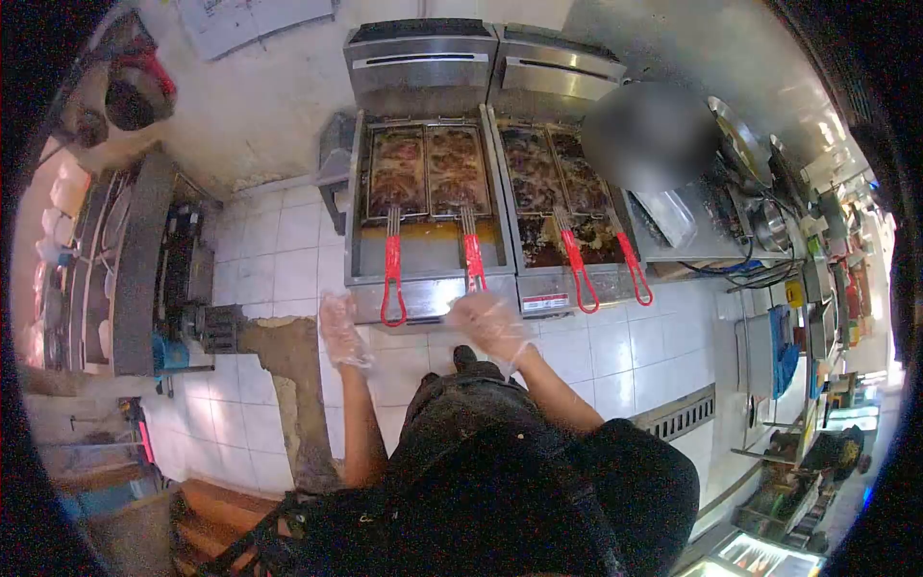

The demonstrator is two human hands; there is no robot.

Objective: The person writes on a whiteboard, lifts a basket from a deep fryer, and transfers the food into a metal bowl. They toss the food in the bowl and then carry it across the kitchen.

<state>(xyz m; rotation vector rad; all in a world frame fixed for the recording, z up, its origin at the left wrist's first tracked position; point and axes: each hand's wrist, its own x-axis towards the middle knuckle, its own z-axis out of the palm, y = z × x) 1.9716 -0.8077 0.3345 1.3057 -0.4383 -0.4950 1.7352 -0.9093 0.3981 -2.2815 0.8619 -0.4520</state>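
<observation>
While gloved right hand [490, 322] hovers, red handle [474, 262] just above grip.

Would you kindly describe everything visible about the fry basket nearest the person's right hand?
The fry basket is a rectangular wire-mesh basket sitting in the left fryer, beside a twin basket on its left. It holds dark brown fried food over amber oil. A metal stem runs toward the person and ends in a red-coated handle. The right hand, in a clear plastic glove, is just below the handle's end; whether they touch cannot be told.
</observation>
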